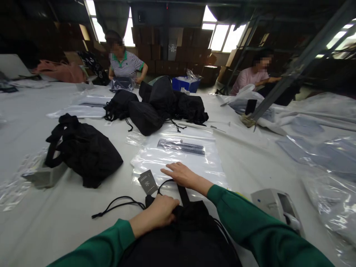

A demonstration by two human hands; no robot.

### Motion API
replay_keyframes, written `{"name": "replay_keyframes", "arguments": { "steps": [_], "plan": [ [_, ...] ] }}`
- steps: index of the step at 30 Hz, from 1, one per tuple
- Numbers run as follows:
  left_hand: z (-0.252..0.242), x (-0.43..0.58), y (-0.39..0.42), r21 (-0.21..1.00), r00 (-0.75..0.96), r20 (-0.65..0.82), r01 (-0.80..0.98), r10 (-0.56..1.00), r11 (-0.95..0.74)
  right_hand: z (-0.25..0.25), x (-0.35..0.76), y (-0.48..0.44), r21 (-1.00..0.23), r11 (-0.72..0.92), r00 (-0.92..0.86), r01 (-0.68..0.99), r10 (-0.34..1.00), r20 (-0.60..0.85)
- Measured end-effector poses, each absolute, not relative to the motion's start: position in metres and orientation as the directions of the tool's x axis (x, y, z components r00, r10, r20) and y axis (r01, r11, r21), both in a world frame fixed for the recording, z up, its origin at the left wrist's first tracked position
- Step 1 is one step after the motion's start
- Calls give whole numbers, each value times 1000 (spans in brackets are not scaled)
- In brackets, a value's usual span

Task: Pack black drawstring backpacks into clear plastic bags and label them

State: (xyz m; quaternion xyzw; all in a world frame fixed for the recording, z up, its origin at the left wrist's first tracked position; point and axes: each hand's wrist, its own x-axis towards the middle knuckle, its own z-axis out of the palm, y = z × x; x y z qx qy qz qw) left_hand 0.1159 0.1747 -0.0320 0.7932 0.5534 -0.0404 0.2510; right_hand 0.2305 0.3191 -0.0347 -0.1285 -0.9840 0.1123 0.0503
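Note:
A black drawstring bag (183, 237) lies at the near edge, its cord trailing to the left. My left hand (161, 210) is closed on the fabric at the bag's gathered top. Farther forward, my right hand (179, 173) has its fingers stretched out over a stack of clear plastic bags (191, 163) with printed black text. The drawstring bag's strap (183, 194) runs up to just beneath this hand; the palm side is hidden. A dark grey hang tag (148, 182) with a white emblem rests between the stack and the bag.
Another black bag (89, 152) lies to the left beside a grey box-like holder (46, 174). Several black bags (158, 100) are heaped ahead. On the right are a grey device (275, 207), loose clear plastic (330, 178) and a slanting metal post (289, 79). Two people sit across the table.

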Motion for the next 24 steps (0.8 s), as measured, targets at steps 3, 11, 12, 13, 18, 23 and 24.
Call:
{"name": "replay_keyframes", "arguments": {
  "steps": [3,11,12,13,18,23,24],
  "plan": [
    [-31,115,170,374,356,-309,898,882,-232,-39,216,318,-219,975,-999,37,35,-11],
    [-23,111,165,401,376,-223,876,899,-266,-65,186,309,-205,969,-990,-137,-138,12],
    [-22,112,164,405,387,-215,871,897,-279,-69,183,309,-201,969,-989,-147,-146,18],
    [-21,112,163,410,395,-216,867,893,-284,-73,180,308,-194,969,-989,-150,-148,25],
    [-15,114,159,416,428,-277,861,861,-294,-84,171,301,-130,987,-994,-91,-81,78],
    [-8,118,151,393,452,-248,855,857,-338,-85,166,295,-175,981,-988,-80,-55,142],
    [-6,118,149,379,451,-243,859,859,-344,-82,166,296,-199,978,-987,-65,-34,154]
  ]
}}
